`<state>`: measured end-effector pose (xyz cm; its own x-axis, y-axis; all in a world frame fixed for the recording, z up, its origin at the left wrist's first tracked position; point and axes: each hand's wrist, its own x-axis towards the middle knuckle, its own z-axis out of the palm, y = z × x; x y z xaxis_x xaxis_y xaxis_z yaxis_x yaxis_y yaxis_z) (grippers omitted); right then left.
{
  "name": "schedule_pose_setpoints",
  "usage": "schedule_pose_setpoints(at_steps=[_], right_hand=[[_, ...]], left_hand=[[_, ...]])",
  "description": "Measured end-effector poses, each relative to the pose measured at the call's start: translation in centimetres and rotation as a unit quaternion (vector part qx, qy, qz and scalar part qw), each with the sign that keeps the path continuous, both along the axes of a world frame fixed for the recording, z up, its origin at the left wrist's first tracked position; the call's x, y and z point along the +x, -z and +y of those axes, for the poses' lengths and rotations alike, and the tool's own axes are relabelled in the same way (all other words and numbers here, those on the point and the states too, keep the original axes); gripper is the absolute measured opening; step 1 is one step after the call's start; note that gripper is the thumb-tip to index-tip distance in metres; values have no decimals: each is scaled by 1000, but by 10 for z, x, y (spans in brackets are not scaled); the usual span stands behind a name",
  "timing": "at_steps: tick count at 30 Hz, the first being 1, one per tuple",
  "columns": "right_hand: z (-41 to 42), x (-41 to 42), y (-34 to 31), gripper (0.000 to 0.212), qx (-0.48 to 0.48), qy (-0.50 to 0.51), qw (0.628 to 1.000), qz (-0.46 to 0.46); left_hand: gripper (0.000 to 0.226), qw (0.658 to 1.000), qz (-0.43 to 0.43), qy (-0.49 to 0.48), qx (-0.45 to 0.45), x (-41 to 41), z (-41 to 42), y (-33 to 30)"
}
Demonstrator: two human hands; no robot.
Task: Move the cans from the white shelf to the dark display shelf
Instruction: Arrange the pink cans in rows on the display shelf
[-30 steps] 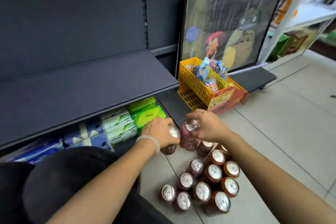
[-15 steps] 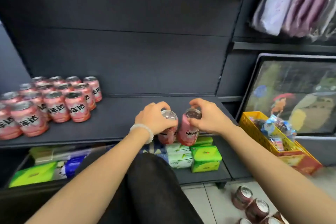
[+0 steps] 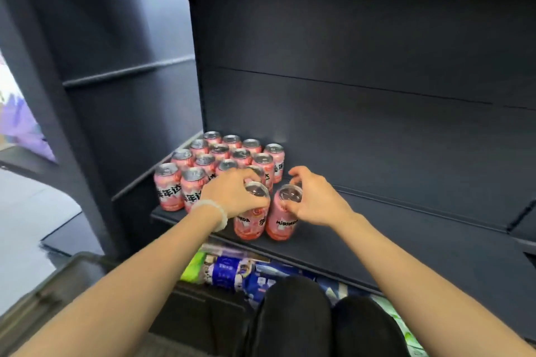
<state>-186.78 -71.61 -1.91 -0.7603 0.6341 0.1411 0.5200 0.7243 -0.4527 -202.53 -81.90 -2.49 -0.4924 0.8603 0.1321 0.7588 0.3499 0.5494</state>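
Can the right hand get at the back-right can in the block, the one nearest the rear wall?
Probably yes. The right hand grips a can, so it must let go first; the shelf beside the back-right can looks bare.

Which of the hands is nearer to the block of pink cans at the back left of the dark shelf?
Left. The left hand, gripping one can, lies against the block of pink cans. The right hand, on another can, is further right.

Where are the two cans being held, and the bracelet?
Left can (image 3: 251, 222): head view, pink side below the fingers.
Right can (image 3: 282, 220): head view, label on its side.
Bracelet (image 3: 213, 211): head view, beads across the left wrist.
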Motion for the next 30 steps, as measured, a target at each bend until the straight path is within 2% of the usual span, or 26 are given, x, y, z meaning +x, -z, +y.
schedule_pose_setpoints(at_steps=[8,12,15,18,21,23,27,30], right_hand=[[7,-77,27,58,2,-18,1000,-25],[7,-94,40,56,21,-30,999,-33],[10,-104,45,49,43,-54,997,-46],[17,-107,44,51,31,-81,993,-76],[22,-104,41,58,8,-102,990,-93],[21,-104,42,59,17,-86,992,-88],[12,-106,45,74,67,-19,995,-71],[14,-103,46,78,27,-59,996,-54]], left_hand=[[34,999,-1,-24,-26,-77,8,9],[50,998,15,-18,-57,-96,19,20],[44,996,15,8,-90,-109,24,33],[56,989,54,19,-134,-115,23,36],[62,982,126,13,-140,-117,22,33],[69,979,145,6,-144,-119,21,33],[72,991,70,21,-116,-118,21,33],[74,992,46,31,-110,-117,17,32]])
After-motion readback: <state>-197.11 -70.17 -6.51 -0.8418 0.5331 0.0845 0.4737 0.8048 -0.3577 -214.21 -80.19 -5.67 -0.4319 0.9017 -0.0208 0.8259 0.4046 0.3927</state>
